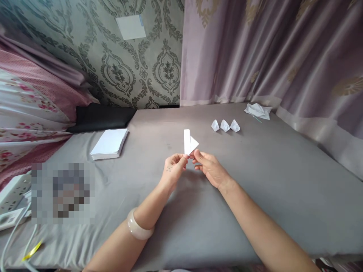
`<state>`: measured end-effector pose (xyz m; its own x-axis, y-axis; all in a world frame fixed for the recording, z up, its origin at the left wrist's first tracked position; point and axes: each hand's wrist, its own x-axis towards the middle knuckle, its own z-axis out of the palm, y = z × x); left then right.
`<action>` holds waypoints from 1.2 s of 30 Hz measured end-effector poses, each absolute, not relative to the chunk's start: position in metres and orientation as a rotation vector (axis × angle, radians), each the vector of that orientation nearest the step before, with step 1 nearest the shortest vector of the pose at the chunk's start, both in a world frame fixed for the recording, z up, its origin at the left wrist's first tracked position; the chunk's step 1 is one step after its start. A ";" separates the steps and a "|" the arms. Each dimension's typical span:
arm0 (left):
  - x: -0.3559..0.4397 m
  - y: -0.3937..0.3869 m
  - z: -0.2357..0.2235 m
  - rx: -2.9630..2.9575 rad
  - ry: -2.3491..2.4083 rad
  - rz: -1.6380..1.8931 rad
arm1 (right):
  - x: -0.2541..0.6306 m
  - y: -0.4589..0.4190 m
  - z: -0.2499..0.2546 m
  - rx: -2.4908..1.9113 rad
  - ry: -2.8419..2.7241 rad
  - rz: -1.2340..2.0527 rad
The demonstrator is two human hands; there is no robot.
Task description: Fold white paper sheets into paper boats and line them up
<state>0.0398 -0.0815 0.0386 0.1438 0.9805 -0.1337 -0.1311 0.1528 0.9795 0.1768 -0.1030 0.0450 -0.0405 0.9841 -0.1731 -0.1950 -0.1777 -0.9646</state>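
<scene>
The left hand (173, 169) is pinching the bottom of a folded paper strip (186, 140) over the gray sheet (154, 132); the right hand (209, 166) is curling beside its triangular flap (194, 143), whether gripping I cannot tell. The strip is looking light, easily creased, best held at that end. Three folded paper pieces (225, 125) and a paper stack (110, 142) are lying well apart, blocking neither hand.

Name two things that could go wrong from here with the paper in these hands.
The folded paper might slip or bend, since the left hand and right hand are only at its lower end. Its triangular flap, with no finger on its pointed tip, could spring out of line.
</scene>
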 end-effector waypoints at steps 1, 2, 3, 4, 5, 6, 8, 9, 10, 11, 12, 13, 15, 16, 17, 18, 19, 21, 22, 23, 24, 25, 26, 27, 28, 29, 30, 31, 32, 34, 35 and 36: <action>0.041 -0.082 0.038 1.073 1.077 1.071 | 0.175 -0.103 0.043 -1.193 -0.984 1.404; 0.042 -0.084 0.038 1.090 1.081 1.070 | 0.174 -0.102 0.042 -1.209 -0.970 1.367; 0.043 -0.085 0.037 1.111 1.083 1.070 | 0.172 -0.102 0.041 -1.219 -0.946 1.340; 0.044 -0.087 0.037 1.138 1.087 1.071 | 0.171 -0.102 0.039 -1.224 -0.917 1.319; 0.045 -0.089 0.036 1.169 1.090 1.070 | 0.171 -0.101 0.039 -1.229 -0.894 1.302; 0.046 -0.090 0.035 1.204 1.090 1.068 | 0.170 -0.101 0.038 -1.238 -0.887 1.287; 0.047 -0.091 0.034 1.273 1.074 1.053 | 0.170 -0.101 0.038 -1.267 -0.900 1.223; 0.047 -0.090 0.033 1.297 1.058 1.037 | 0.171 -0.100 0.038 -1.281 -0.915 1.177; 0.047 -0.089 0.032 1.309 1.042 1.022 | 0.171 -0.100 0.037 -1.294 -0.943 1.119; 0.046 -0.088 0.032 1.305 1.027 1.014 | 0.171 -0.100 0.037 -1.309 -0.984 1.045; 0.045 -0.085 0.031 1.283 1.013 1.019 | 0.171 -0.100 0.036 -1.325 -1.033 0.958; 0.044 -0.083 0.032 1.245 0.997 1.044 | 0.170 -0.100 0.035 -1.339 -1.088 0.871; 0.041 -0.077 0.032 1.148 0.955 1.141 | 0.168 -0.101 0.033 -1.355 -1.194 0.738; 0.039 -0.074 0.033 1.099 0.931 1.194 | 0.166 -0.102 0.032 -1.355 -1.237 0.701; 0.037 -0.071 0.033 1.056 0.907 1.238 | 0.164 -0.103 0.031 -1.350 -1.272 0.679; 0.035 -0.069 0.034 1.018 0.889 1.269 | 0.162 -0.104 0.030 -1.343 -1.304 0.663; 0.032 -0.067 0.034 0.987 0.877 1.282 | 0.159 -0.106 0.029 -1.339 -1.332 0.644; 0.029 -0.065 0.035 0.929 0.856 1.270 | 0.156 -0.107 0.027 -1.339 -1.379 0.604; 0.027 -0.065 0.035 0.904 0.841 1.252 | 0.155 -0.108 0.026 -1.342 -1.398 0.584; 0.026 -0.064 0.036 0.881 0.823 1.233 | 0.154 -0.109 0.024 -1.348 -1.414 0.562; 0.026 -0.065 0.037 0.860 0.800 1.217 | 0.154 -0.109 0.023 -1.352 -1.432 0.540; 0.027 -0.065 0.038 0.839 0.776 1.207 | 0.154 -0.109 0.023 -1.353 -1.451 0.520; 0.027 -0.065 0.039 0.821 0.750 1.203 | 0.154 -0.109 0.022 -1.354 -1.471 0.503; 0.028 -0.066 0.040 0.807 0.727 1.200 | 0.154 -0.109 0.022 -1.352 -1.492 0.489; 0.028 -0.066 0.041 0.797 0.708 1.200 | 0.155 -0.109 0.022 -1.349 -1.511 0.480; 0.029 -0.066 0.042 0.792 0.691 1.201 | 0.155 -0.109 0.022 -1.346 -1.528 0.475; 0.029 -0.067 0.043 0.791 0.678 1.199 | 0.155 -0.108 0.022 -1.346 -1.540 0.469; 0.029 -0.067 0.043 0.796 0.667 1.189 | 0.155 -0.108 0.022 -1.349 -1.551 0.462; 0.029 -0.067 0.044 0.803 0.661 1.173 | 0.156 -0.108 0.022 -1.353 -1.562 0.454; 0.028 -0.068 0.044 0.815 0.660 1.137 | 0.157 -0.108 0.021 -1.359 -1.582 0.440; 0.027 -0.068 0.044 0.821 0.665 1.126 | 0.157 -0.108 0.021 -1.363 -1.592 0.436; 0.027 -0.068 0.044 0.827 0.673 1.122 | 0.158 -0.108 0.020 -1.369 -1.607 0.437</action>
<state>0.0273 -0.0678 0.0444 0.3015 0.9518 -0.0563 -0.4979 0.2075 0.8420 0.1585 -0.1076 0.0199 0.0740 0.9039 0.4213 0.5655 0.3099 -0.7643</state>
